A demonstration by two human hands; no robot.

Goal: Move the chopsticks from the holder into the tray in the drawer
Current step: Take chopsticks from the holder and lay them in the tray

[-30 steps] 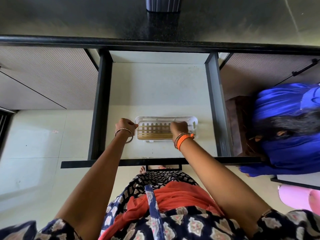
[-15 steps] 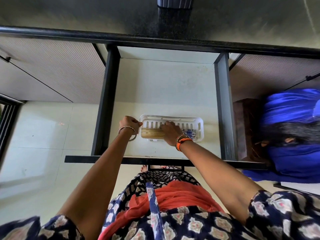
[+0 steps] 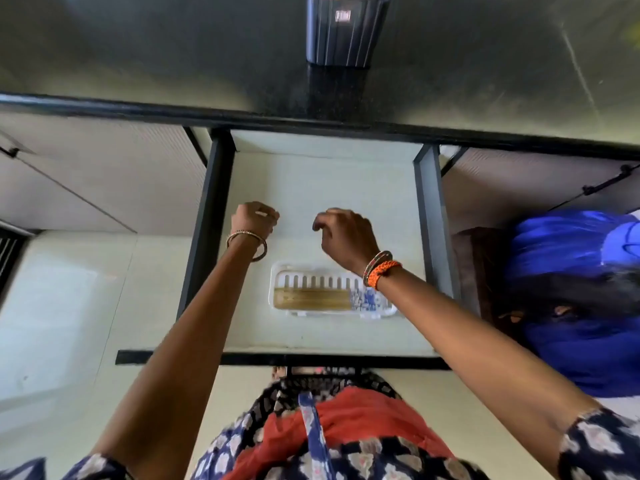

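Note:
A white slotted tray (image 3: 284,276) lies in the open drawer (image 3: 311,188), near its front. Several wooden chopsticks (image 3: 311,299) with blue-patterned ends lie side by side along the tray's near half. My left hand (image 3: 254,220) hovers above the drawer beyond the tray's left end, its fingers curled shut and holding nothing. My right hand (image 3: 348,237) hangs above the drawer beyond the tray's middle, fingers loosely bent and apart, holding nothing. A dark ribbed chopstick holder (image 3: 346,36) stands on the black counter behind the drawer.
The black counter (image 3: 138,57) runs across the top. The drawer has dark side rails (image 3: 204,220) and a dark front edge (image 3: 311,358). Another person in blue (image 3: 571,289) crouches at the right beside the drawer. Pale floor tiles lie to the left.
Both hands have let go of the tray and risen away from it, toward the counter. The chopsticks stay in the tray. The view has tilted up, showing more of the holder.

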